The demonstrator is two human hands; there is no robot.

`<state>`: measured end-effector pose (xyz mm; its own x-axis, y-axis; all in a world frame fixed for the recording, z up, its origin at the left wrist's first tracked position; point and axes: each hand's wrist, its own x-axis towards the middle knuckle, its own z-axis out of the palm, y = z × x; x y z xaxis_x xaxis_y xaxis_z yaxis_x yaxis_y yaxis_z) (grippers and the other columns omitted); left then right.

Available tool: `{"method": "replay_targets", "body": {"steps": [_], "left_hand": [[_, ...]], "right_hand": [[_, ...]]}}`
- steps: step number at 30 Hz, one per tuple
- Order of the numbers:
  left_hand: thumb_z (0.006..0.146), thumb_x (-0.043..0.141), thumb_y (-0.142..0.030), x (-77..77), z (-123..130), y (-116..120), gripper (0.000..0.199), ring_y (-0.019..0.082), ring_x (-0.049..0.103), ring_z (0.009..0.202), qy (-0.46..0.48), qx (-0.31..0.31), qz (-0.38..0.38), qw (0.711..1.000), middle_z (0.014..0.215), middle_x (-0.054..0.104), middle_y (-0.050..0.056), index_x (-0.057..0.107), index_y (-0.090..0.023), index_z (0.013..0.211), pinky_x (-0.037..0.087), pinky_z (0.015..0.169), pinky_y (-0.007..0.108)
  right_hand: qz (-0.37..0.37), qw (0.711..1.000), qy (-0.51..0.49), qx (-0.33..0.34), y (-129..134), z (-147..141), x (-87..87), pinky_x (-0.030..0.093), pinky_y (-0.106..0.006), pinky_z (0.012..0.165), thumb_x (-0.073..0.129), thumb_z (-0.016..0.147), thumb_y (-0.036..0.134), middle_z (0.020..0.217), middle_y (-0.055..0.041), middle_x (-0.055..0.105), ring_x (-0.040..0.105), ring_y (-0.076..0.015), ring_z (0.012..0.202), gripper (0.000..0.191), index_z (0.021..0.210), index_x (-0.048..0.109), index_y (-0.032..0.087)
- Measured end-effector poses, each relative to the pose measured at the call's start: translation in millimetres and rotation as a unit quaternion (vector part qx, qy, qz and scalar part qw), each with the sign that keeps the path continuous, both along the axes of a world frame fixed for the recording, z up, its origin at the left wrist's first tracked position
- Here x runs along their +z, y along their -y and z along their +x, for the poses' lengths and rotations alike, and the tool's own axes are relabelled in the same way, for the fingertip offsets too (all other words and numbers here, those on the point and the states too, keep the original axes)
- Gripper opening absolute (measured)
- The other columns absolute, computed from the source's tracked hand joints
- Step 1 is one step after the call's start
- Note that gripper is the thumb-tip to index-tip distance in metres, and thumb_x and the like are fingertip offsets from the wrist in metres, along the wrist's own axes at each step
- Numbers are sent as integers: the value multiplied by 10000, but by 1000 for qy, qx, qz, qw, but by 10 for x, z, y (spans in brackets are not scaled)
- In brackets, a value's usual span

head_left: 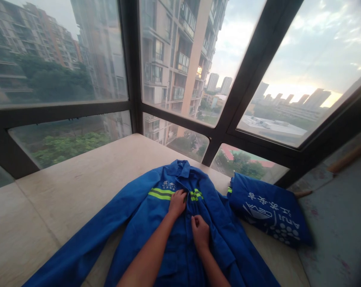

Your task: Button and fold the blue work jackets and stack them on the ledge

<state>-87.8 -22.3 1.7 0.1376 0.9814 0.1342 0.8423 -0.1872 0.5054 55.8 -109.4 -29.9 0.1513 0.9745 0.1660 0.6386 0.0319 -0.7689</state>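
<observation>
A blue work jacket [144, 215] with yellow-green reflective stripes and a white chest logo lies spread on the stone sill, collar toward the window. My left hand [178, 202] is on its front at the stripe, fingers curled over the edge of the front opening. Lower down on the other side of that opening, my right hand [200, 231] has its fingers closed in a pinch at the placket. What the fingertips hold is mostly hidden, though the cloth edge runs between the two hands. The jacket's left-side sleeve stretches out toward the lower left.
A folded blue garment [267, 211] with white lettering sits right of the jacket, against the patterned wall [338, 223]. Dark window frames [134, 71] enclose the pale sill [42, 199] at the back. A wooden stick [350, 157] juts in at the right.
</observation>
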Motion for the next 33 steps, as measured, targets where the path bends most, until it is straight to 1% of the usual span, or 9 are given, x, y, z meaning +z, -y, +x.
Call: {"method": "replay_targets", "body": {"steps": [4,8,10,12,15,19,22,28,33], "left_hand": [[919,475,-171,12,-59,-16,271,239,542,1097,3,35,-12,999,1156,620,106,687,-201,1085,408,934,350],[890,508,-159,72,-42,-107,203,258,553,1089,2,64,-34,997,1111,625,125,692,-195,966,414,898,354],[899,500,-171,92,-20,-152,190,252,585,1046,6,72,-49,996,1079,645,126,683,-195,945,423,865,344],[915,489,-190,88,-14,-168,187,236,628,950,15,78,-65,995,1002,677,112,672,-196,953,432,807,324],[929,487,-205,36,-53,-118,172,215,659,849,36,98,-80,991,916,708,90,655,-191,963,425,726,289],[938,492,-197,-54,-121,12,144,180,662,887,74,112,-63,989,968,719,61,626,-199,992,405,709,251],[946,485,-211,-90,-125,61,150,171,658,905,98,108,-47,988,994,717,54,621,-207,1011,405,709,244],[923,529,-217,-106,-109,40,147,177,659,915,123,100,-41,986,1017,723,54,646,-211,1011,415,716,242],[952,489,-248,-135,-129,28,191,181,661,909,133,100,-35,985,1012,730,64,668,-207,1003,426,743,253]], "right_hand": [[-19,999,27,-10,-147,-13,118,463,-259,600,388,950,462,717,-73,718,671,-204,651,431,800,688,190],[-20,996,82,0,-530,-143,315,481,-253,768,481,913,330,1078,-99,717,680,-210,947,305,1092,689,197],[-31,993,111,14,-735,-231,391,469,-250,818,545,870,266,1192,-99,680,650,-212,1059,350,1198,653,217],[-56,989,138,21,-898,-292,436,468,-261,802,561,859,246,1131,-97,701,664,-214,1024,340,1185,656,226],[-96,980,175,7,-1031,-265,453,466,-292,738,523,897,281,938,-103,727,695,-226,871,230,1047,681,206],[-114,967,228,-16,-1045,-51,436,461,-327,734,480,916,225,915,-150,714,701,-254,854,211,1027,648,162],[-108,961,255,-8,-1009,44,435,461,-332,752,466,913,168,913,-151,706,700,-252,856,205,1040,627,153],[-49,968,247,19,-954,-170,472,443,-289,850,515,912,207,1189,-124,628,599,-236,1131,214,1116,581,206],[-60,979,195,15,-886,-339,366,452,-291,712,491,936,299,1056,-95,679,668,-219,883,177,1007,632,220]]}}
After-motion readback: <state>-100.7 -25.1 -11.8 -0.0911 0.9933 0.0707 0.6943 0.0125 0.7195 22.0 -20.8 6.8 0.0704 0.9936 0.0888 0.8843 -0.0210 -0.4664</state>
